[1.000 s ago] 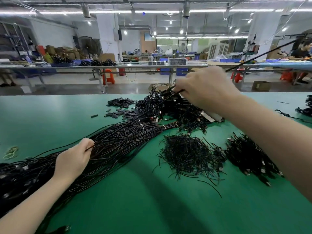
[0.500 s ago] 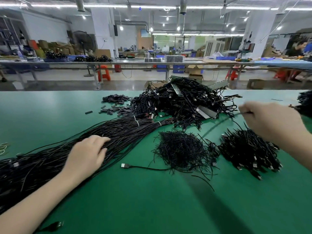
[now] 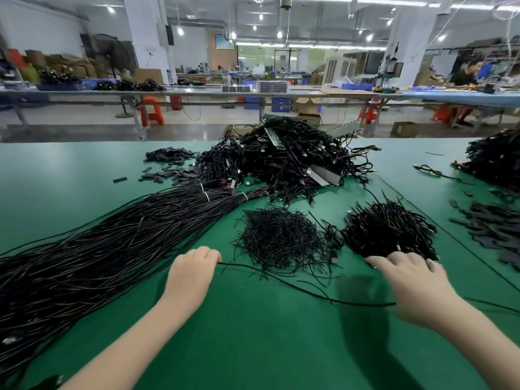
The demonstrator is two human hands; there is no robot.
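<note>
Black cable point(image 3: 295, 288) is stretched slack btwn both hands, just in front of the short-wire heap point(image 3: 281, 237). Whether it lies on the green table point(image 3: 253, 347) or just over it can't be told. One end is gripped by the left hand point(image 3: 191, 274), fingers curled into a fist round it, at the heap's near-left corner. The other way the cable is lost under the right hand point(image 3: 413, 288), near-right of the heap. Fingers there are spread & nearly straight, blurred, thumb hidden, so whether the cable is pinched can't be told. Its fingertips are set at the near edge of a plug-end heap point(image 3: 388, 229), just right of the short-wire heap. Left of the heap a long cable bundle point(image 3: 112, 249) is laid out, tied w/ white bands at its far end. Behind the heap a big tangled pile point(image 3: 287, 159) is seen.
</note>
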